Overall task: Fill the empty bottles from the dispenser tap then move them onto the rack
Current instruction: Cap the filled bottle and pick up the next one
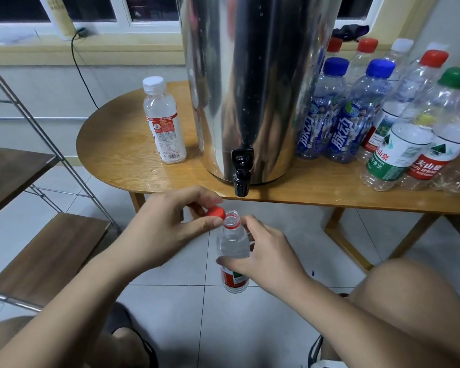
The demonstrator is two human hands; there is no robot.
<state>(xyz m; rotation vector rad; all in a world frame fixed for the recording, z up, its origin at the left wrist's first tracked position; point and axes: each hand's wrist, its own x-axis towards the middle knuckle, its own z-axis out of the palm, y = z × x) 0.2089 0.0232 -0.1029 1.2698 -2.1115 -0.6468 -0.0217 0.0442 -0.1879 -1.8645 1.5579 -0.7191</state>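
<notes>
You are holding the open bottle [233,245] in front of the counter [133,160], below the tap [241,179] and a little to its left. Its long axis is nearly upright and the mouth is pointing up. Your right hand [266,251] is wrapping its fingers around the bottle's middle. Your left hand [170,224] is pinching one red cap [216,211] between thumb and fingers, just left of the mouth, so this hand is the nearer one for closing. The bottle seems to be carrying water, though I cannot tell surely. One dispenser [250,75] is standing on the counter. One white-capped bottle [163,120] is standing at its left, and at least eight crowded bottles [391,160] at its right, the frame edge cutting them. One rack [45,251] is standing at your left.
</notes>
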